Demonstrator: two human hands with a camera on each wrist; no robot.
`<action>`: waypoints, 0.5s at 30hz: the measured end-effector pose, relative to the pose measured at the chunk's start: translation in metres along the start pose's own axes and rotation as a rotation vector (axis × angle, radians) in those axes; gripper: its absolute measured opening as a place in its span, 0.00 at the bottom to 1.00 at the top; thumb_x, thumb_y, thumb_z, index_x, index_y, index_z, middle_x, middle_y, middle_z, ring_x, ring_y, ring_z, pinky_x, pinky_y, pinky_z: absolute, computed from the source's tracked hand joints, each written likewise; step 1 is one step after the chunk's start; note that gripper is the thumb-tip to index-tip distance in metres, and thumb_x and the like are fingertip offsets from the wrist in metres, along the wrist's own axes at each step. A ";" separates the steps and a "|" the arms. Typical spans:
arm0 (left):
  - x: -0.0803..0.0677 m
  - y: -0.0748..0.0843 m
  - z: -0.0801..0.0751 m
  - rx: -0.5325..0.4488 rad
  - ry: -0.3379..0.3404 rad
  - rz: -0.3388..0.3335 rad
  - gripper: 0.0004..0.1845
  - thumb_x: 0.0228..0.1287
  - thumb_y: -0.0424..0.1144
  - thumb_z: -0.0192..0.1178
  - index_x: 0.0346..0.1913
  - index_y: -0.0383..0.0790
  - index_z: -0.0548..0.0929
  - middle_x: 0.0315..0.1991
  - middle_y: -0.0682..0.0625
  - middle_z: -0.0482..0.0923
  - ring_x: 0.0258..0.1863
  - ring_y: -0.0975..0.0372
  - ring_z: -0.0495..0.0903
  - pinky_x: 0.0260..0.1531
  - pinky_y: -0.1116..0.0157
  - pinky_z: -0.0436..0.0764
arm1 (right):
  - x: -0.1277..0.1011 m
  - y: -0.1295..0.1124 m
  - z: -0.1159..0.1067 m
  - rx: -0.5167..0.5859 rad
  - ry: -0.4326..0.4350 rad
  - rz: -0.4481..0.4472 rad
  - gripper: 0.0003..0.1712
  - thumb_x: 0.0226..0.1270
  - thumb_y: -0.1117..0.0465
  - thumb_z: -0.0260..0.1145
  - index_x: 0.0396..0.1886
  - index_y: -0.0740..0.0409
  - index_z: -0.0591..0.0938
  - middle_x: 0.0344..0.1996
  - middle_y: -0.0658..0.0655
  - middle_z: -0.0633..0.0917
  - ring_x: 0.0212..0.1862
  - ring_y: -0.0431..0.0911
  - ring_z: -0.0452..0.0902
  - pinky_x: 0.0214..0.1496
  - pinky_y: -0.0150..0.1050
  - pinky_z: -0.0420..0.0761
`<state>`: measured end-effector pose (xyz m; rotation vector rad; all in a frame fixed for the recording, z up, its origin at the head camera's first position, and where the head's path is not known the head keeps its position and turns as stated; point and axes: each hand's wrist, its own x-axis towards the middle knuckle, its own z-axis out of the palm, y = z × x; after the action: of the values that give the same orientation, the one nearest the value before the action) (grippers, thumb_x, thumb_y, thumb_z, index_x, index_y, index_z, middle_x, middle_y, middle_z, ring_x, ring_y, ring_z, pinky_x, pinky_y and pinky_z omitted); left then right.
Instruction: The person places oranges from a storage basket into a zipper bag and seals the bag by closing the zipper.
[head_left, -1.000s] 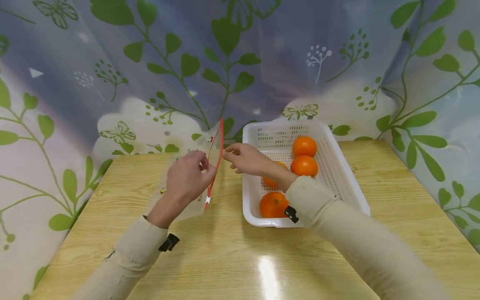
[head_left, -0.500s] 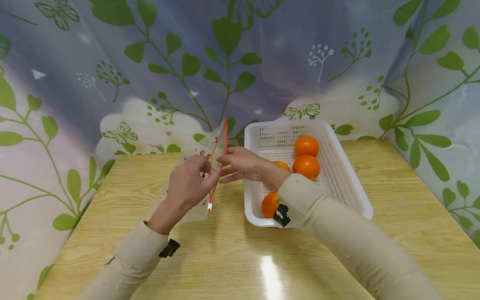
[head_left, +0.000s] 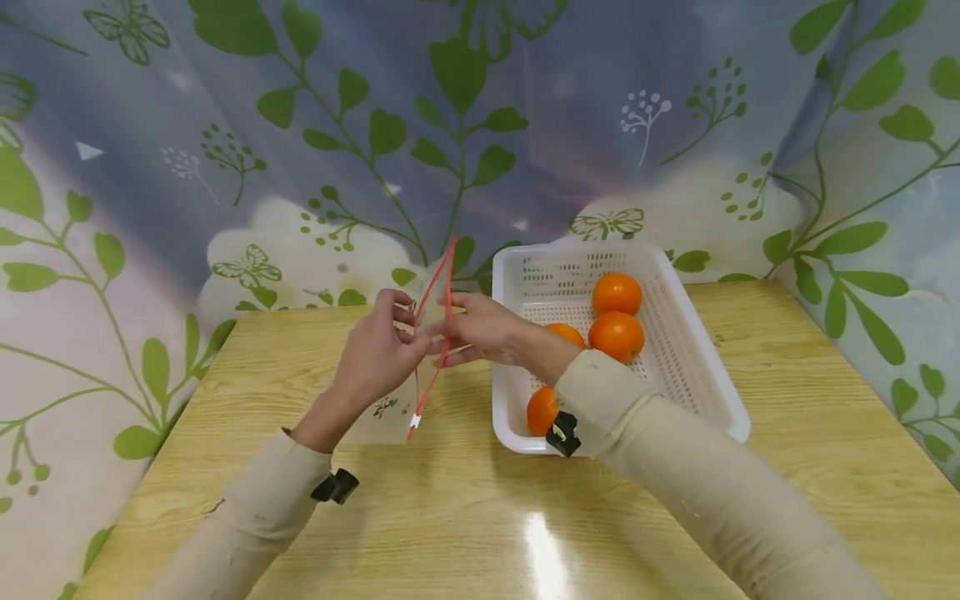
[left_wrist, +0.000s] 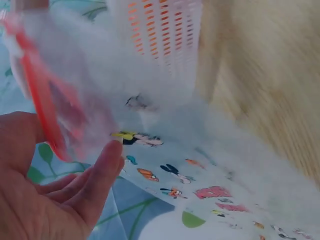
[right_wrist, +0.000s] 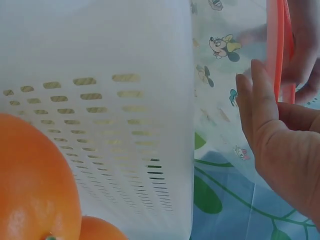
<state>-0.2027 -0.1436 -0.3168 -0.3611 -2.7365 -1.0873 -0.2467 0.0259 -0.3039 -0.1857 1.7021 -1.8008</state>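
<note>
A frosted see-through zip bag [head_left: 386,421] with cartoon prints, a red zip edge and a white slider [head_left: 416,422] stands on its side over the table. Its mouth gapes between the two red strips, facing right. My left hand [head_left: 378,346] holds the left side of the mouth between thumb and fingers; in the left wrist view the fingers [left_wrist: 102,175] lie along the printed wall. My right hand [head_left: 487,329] holds the right red strip, thumb in the mouth and fingers outside; the right wrist view shows those fingers [right_wrist: 260,95] nearly straight against the bag.
Right of the bag stands a white perforated plastic basket [head_left: 705,350] containing several oranges [head_left: 617,337]. My right forearm [head_left: 675,450] passes over its near left corner. The wooden table [head_left: 450,517] backs onto a leaf-patterned curtain [head_left: 562,125].
My right hand has moved left onto the bag's mouth, its thumb now inside. The red strips have spread wider apart. My left hand has shifted its fingers on the bag's edge.
</note>
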 end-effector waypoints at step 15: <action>0.039 0.003 -0.029 0.011 -0.253 -0.164 0.13 0.69 0.32 0.54 0.50 0.27 0.80 0.36 0.36 0.81 0.24 0.58 0.84 0.21 0.64 0.84 | -0.006 -0.002 0.002 -0.019 0.031 -0.006 0.32 0.73 0.71 0.52 0.74 0.57 0.59 0.55 0.65 0.78 0.52 0.57 0.79 0.41 0.43 0.85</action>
<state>-0.2373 -0.1548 -0.2841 -0.2942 -3.0403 -1.1355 -0.2423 0.0271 -0.2996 -0.1717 1.7420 -1.8014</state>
